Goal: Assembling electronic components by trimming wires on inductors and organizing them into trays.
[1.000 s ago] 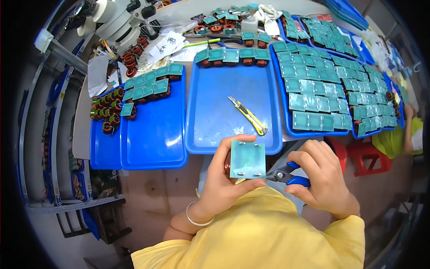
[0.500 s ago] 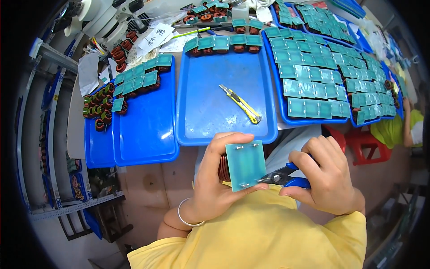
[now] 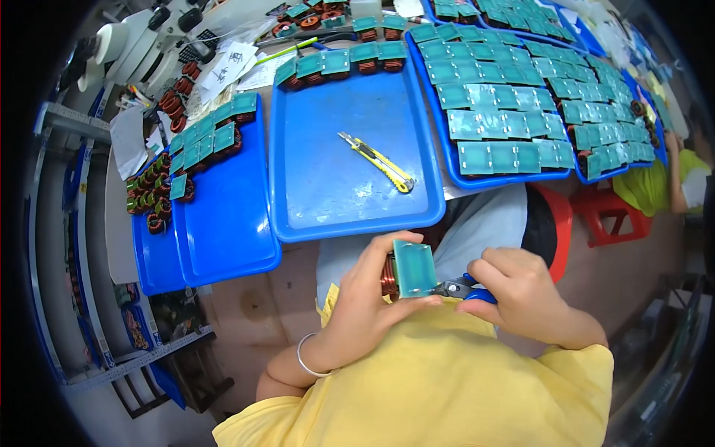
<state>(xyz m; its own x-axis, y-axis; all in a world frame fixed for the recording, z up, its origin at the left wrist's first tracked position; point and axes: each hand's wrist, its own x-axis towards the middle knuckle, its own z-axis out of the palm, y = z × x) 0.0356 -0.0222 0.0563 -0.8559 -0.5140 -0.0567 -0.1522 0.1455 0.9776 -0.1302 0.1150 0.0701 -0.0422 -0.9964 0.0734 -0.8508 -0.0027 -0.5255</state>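
Observation:
Above my lap, my left hand grips a copper-wound coil fixed to a square green board. The board's face is turned up and to the right, with small metal pins near its corners. My right hand is closed round the blue handles of side cutters. Their jaws meet the board's lower right corner, by a pin; whether they are closed on it is too small to tell.
A yellow utility knife lies in the middle blue tray, with boarded coils along its far edge. Blue trays with more coils flank it: one at left, several at right. Another person sits at far right, near a red stool.
The view has shifted, so the trays sit further left and slightly lower. The board has tilted away a little in my left hand, and the cutters stay at its lower right corner.

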